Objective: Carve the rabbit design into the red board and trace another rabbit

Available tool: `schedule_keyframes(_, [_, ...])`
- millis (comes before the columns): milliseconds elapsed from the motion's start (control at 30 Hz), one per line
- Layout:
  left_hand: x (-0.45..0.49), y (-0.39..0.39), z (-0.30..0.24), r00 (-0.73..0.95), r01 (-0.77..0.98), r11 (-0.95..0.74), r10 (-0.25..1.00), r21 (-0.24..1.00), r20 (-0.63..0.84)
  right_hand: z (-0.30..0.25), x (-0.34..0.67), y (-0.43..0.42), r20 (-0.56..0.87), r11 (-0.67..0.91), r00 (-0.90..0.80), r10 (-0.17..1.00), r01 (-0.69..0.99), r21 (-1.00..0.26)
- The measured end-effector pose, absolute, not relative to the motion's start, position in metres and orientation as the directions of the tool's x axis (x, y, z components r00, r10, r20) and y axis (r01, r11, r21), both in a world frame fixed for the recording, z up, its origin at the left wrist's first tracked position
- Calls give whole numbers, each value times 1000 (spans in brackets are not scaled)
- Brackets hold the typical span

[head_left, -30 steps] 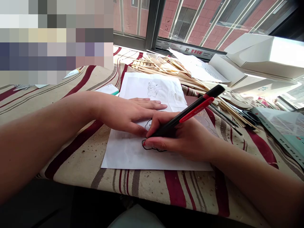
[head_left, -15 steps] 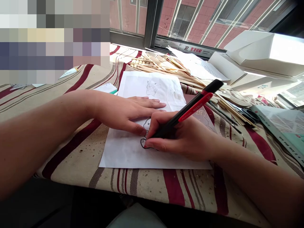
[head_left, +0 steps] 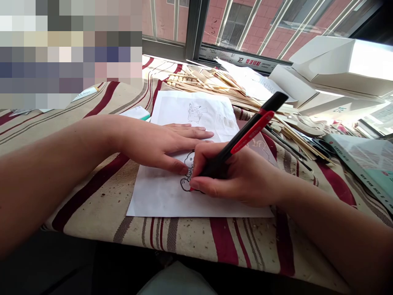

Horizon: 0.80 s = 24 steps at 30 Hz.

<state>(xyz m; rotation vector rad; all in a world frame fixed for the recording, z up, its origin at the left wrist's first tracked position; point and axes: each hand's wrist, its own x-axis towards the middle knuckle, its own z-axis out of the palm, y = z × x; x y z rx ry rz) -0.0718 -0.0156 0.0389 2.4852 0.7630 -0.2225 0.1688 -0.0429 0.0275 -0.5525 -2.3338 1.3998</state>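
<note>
A white sheet of paper [head_left: 162,196] lies on the striped tablecloth. On its upper part is a thin-lined drawing of a cartoon creature [head_left: 194,112]. My left hand [head_left: 166,141] rests flat on the sheet, fingers stretched to the right and thumb apart. Beside it, my right hand [head_left: 242,176] grips a black marker pen with a red clip [head_left: 248,133], tilted with its top toward the upper right. The pen tip is hidden behind my fingers. A thick black outline drawing [head_left: 185,184] shows next to my right fingertips, partly covered by both hands.
Thin wooden sticks [head_left: 211,82] and papers are heaped at the back. A white box [head_left: 325,90] stands back right, with black-handled scissors [head_left: 322,147] and a book [head_left: 362,168] nearer. A brown board [head_left: 260,143] lies partly under the sheet. An eraser [head_left: 136,112] sits left of the paper.
My right hand and the marker pen have shifted very slightly right at the fingertips, and more of the black outline shows. The left hand stays flat on the paper.
</note>
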Motion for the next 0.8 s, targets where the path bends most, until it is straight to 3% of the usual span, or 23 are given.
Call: schedule_keyframes(800, [-71,-15,41,822,570,-694,473,440,-319,25,171,-42,113,444,-861,496,139,-885])
